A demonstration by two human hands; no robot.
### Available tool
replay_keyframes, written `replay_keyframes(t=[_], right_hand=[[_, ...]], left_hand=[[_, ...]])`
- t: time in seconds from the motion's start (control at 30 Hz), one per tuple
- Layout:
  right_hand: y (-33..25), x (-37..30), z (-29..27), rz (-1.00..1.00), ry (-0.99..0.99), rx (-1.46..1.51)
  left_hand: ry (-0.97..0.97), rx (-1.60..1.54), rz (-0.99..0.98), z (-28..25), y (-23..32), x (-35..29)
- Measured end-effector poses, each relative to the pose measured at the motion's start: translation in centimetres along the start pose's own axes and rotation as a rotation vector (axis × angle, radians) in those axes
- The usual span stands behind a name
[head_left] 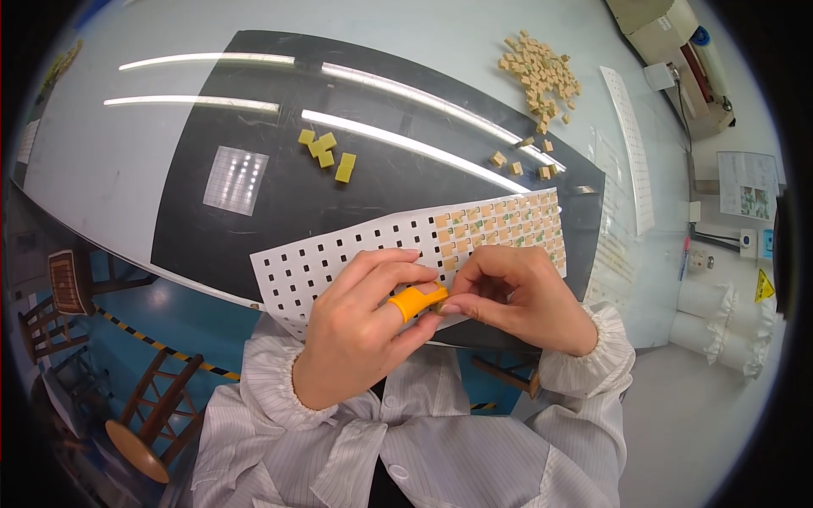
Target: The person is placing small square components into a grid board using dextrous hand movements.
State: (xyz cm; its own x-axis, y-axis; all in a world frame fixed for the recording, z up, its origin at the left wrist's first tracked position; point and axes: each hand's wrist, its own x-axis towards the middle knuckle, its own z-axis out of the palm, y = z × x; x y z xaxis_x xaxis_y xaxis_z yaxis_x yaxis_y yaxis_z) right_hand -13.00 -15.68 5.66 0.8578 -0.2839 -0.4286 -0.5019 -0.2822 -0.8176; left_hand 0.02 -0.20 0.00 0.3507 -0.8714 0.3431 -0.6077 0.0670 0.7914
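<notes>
My left hand (360, 313) is closed in front of me, with an orange ring-like finger tool (415, 301) around one finger. At the tool's tip, a small olive-yellow piece (437, 309) shows between my left fingers, mostly hidden. My right hand (517, 292) pinches at the same spot, thumb and forefinger together; what lies in that pinch is too small to make out. Beneath both hands lies a white sheet (292, 254) with rows of black square marks. Small tan pieces (500, 222) cover the marks on its right part.
On the black mat (271, 85) lie several olive-yellow blocks (327, 158) and a clear gridded square (236, 180). A heap of tan pieces (539, 72) lies at the far right, some strewn toward the sheet. Another white strip (627, 144) lies farther right. Wooden stools (157, 415) stand at lower left.
</notes>
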Motion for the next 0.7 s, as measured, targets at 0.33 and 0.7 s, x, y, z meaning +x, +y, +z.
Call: replay_keyframes(t=[0.33, 0.7], right_hand=[[1.1, -0.3, 2.1, -0.163, 0.44, -0.281], [0.9, -0.1, 2.1, -0.096, 0.465, -0.217]], left_hand=[[-0.007, 0.0, -0.003, 0.0, 0.0, -0.1], [-0.017, -0.009, -0.01, -0.1, 0.0, -0.1]])
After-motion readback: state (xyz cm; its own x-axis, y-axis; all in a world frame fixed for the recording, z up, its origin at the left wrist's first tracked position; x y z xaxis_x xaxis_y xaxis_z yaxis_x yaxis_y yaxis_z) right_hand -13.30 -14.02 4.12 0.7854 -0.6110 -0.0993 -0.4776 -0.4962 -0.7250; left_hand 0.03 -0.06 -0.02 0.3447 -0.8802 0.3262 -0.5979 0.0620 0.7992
